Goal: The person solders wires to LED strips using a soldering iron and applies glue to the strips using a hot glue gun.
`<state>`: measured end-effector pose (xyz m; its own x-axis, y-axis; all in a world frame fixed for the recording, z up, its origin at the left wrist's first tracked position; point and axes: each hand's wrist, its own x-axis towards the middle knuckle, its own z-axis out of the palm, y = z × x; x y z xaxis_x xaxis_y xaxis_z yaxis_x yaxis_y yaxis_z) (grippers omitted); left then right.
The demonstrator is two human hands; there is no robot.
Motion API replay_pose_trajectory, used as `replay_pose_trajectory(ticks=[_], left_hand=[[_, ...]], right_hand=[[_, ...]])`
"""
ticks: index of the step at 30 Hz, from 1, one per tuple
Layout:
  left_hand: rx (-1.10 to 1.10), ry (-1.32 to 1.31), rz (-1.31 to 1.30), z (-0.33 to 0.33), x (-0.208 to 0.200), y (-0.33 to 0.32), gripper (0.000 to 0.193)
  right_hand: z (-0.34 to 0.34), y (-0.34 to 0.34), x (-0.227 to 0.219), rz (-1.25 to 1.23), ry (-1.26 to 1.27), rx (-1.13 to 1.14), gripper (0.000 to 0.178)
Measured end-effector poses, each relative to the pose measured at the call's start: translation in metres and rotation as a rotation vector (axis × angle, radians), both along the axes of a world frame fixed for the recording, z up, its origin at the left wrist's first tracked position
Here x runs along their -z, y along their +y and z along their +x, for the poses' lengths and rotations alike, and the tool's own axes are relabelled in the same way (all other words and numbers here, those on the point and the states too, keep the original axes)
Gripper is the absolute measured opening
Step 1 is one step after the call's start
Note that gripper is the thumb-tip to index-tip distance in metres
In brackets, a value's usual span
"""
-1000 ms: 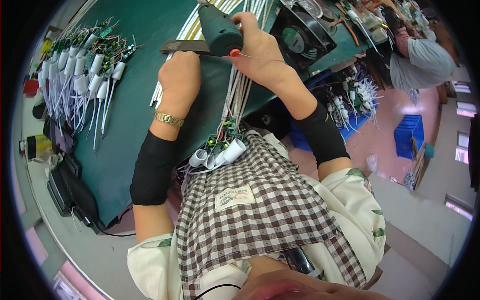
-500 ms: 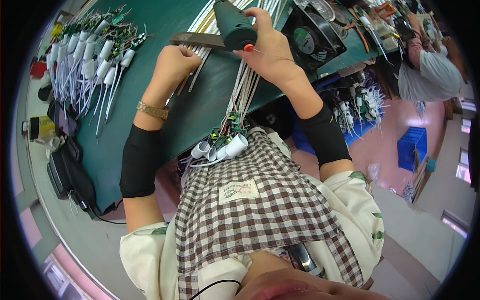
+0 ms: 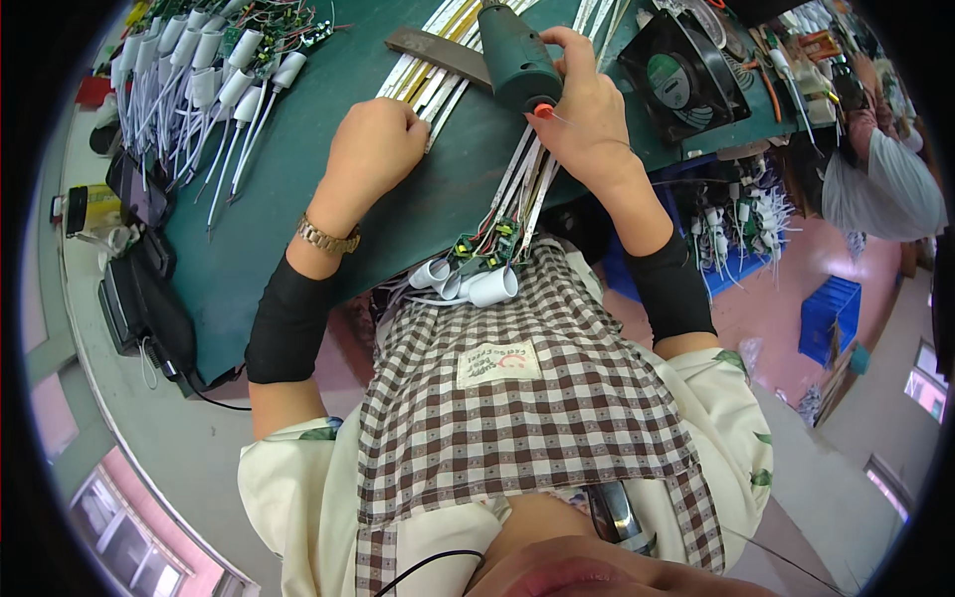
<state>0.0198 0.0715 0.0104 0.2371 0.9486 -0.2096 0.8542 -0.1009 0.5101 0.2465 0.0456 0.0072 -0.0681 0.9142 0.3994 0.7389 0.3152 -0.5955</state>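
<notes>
My right hand [image 3: 587, 114] grips a dark green hand tool [image 3: 519, 62], whose orange end [image 3: 543, 110] faces me with a thin wire trailing from it. My left hand [image 3: 373, 149] is closed, fingertips pinched beside the near ends of narrow white-and-yellow LED strips [image 3: 423, 85]; whatever it holds is hidden. A flat grey-brown bar [image 3: 438, 54] lies across the strips. More white strips [image 3: 524, 179] run under the tool toward me. They lead by thin wires to green circuit boards [image 3: 494, 242] and white lamp sockets [image 3: 493, 287] against my checked apron.
Many white sockets with cables [image 3: 204, 80] and boards are heaped at the left of the green table [image 3: 298, 179]. A black fan [image 3: 681, 75] stands to the right. Beyond it, a person's grey sleeve [image 3: 885, 194] shows. Blue crates [image 3: 831, 313] sit on the floor.
The view has shifted, so most things appear further right. My left hand has turned knuckles-up and moved nearer me along the strip ends. The right hand still holds the tool.
</notes>
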Motion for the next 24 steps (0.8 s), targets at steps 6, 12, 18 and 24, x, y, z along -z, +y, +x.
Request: replay_pose_trajectory(ticks=[6, 12, 18, 24], left_hand=[[0.08, 0.328, 0.279, 0.006, -0.005, -0.009, 0.033], [0.127, 0.114, 0.613, -0.001, 0.015, -0.014, 0.021], [0.305, 0.209, 0.573, -0.003, 0.036, -0.024, 0.072], [0.136, 0.209, 0.616, 0.001, 0.046, -0.022, 0.078]], right_hand=[[-0.003, -0.003, 0.006, 0.034, -0.035, 0.009, 0.074], [-0.002, -0.008, 0.012, 0.061, -0.084, -0.018, 0.082], [0.002, -0.009, 0.021, 0.146, -0.026, -0.089, 0.087], [0.003, -0.006, 0.018, 0.171, -0.055, -0.06, 0.083]])
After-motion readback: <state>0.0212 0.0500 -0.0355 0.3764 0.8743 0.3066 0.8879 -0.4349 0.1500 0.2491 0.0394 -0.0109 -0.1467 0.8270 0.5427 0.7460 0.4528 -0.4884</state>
